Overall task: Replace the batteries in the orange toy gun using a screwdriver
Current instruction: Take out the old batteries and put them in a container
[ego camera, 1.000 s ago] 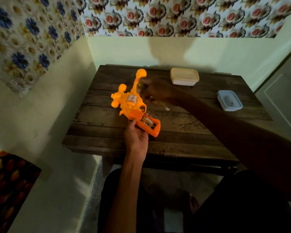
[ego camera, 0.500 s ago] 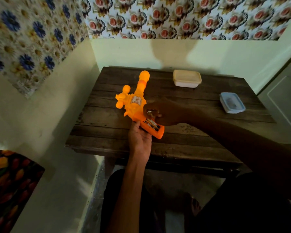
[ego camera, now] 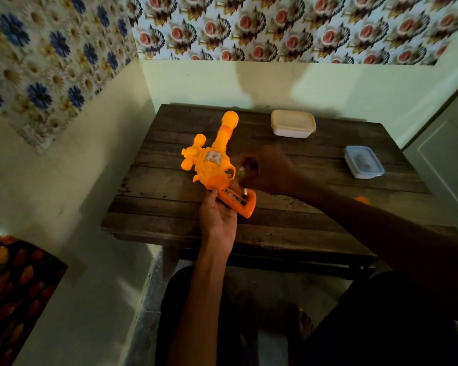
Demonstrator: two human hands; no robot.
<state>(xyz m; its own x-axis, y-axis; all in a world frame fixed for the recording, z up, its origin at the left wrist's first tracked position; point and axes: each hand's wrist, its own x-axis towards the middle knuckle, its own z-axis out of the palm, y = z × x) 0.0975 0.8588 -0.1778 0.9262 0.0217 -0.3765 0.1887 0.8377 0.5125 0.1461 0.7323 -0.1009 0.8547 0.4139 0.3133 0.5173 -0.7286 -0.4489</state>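
Observation:
My left hand (ego camera: pixel 218 216) grips the orange toy gun (ego camera: pixel 213 165) by its handle, barrel pointing away over the wooden table (ego camera: pixel 169 207). The battery compartment (ego camera: pixel 238 199) in the handle lies open, with a battery showing inside. My right hand (ego camera: pixel 267 170) is blurred just right of the trigger guard, above the compartment. Its fingers are closed around a thin thing with a pale greenish bit showing, apparently the screwdriver (ego camera: pixel 241 170); most of it is hidden in the hand.
A cream lidded box (ego camera: pixel 293 123) stands at the table's back. A clear box with a blue lid (ego camera: pixel 363 161) sits at the right. A small orange piece (ego camera: pixel 361 199) lies on the table beside my right forearm. Walls close in behind and on the left.
My right hand came from near the barrel down to the open compartment, then lifted up and right to beside the trigger guard. My left hand kept hold of the gun.

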